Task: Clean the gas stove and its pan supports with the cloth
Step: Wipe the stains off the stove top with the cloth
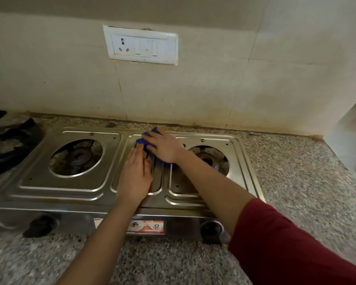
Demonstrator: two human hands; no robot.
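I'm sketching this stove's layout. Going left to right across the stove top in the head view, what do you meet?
left burner → left hand → right hand → right burner

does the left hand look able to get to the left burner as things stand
Probably yes. The left hand rests flat on the stove holding nothing, and the left burner lies uncovered just beside it with nothing between.

Blue cloth (140,141) atop steel stove (70,186)
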